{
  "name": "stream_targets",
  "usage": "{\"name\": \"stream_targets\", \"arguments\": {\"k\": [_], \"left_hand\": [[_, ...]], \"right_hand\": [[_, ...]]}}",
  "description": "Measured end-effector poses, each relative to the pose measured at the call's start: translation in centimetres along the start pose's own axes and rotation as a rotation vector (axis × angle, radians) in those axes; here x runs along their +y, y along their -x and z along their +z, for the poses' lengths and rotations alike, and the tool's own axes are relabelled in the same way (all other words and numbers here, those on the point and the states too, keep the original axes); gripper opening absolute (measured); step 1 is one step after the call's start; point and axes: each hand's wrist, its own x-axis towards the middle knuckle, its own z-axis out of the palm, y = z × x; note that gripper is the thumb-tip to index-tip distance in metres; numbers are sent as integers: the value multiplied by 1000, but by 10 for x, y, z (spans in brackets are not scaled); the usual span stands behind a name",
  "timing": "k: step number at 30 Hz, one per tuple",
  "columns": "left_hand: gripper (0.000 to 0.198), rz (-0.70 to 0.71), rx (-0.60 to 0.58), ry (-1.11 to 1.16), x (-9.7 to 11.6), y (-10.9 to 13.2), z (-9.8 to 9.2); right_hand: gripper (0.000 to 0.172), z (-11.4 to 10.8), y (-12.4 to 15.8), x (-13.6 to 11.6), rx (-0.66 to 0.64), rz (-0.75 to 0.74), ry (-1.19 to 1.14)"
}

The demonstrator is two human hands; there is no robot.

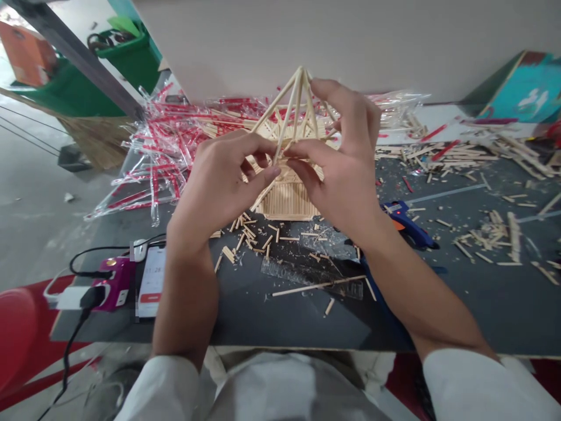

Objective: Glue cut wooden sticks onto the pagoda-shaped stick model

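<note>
A small model house built of thin wooden sticks [290,202] stands on the dark table in front of me, with a peaked stick frame [287,100] on top. My left hand [219,175] is closed, thumb and fingertips pinching a thin wooden stick [260,200] that slants down at the model's left front. My right hand [346,158] is at the model's right. Its thumb and a fingertip come together at the middle of the frame; whatever they pinch is too small to name. One raised right finger touches the frame near its peak. Both hands hide parts of the model.
Red-and-clear plastic wrappers [162,146] heap up at the back left. A blue glue gun [409,225] lies right of my right forearm. Near the left edge are a phone [151,280] and a purple power adapter [114,283] with cords. A clear ruler [311,278] lies among stick scraps.
</note>
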Motion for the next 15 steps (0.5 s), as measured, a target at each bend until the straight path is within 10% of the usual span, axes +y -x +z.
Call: {"name": "stream_targets", "arguments": {"k": [15], "left_hand": [[10, -10, 49, -3, 3, 0, 8]], "right_hand": [[17, 0, 1, -1, -2, 3, -17]]}}
